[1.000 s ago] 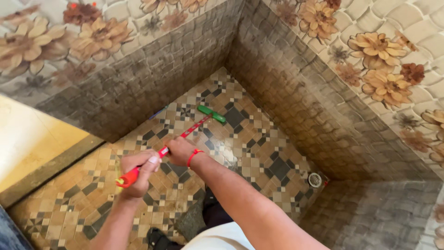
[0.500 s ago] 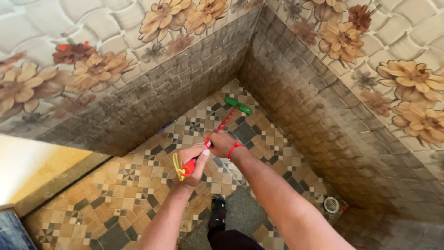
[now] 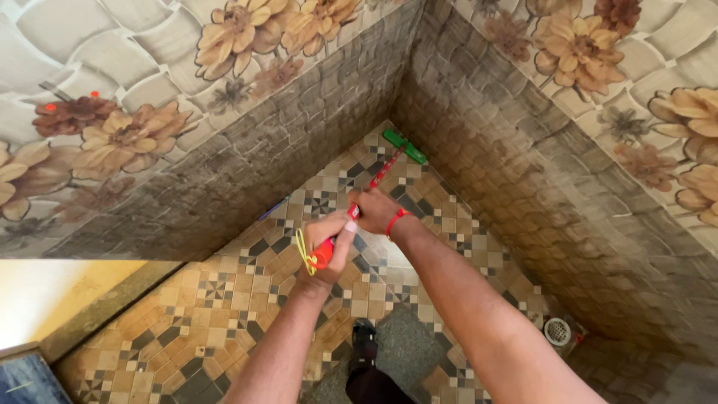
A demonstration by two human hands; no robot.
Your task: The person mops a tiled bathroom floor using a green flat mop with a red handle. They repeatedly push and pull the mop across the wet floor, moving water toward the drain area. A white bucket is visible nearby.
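Over patterned floor tiles (image 3: 224, 299), both hands gripping red-handled wiper (image 3: 378, 178), green head.

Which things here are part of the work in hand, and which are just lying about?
In use:
- floor wiper with red handle and green head, head in the corner
- left hand, gripping the handle's end
- right hand, gripping further down
- patterned floor tiles

Just there:
- round floor drain
- yellow loop on the handle's end
- flower-patterned wall tiles
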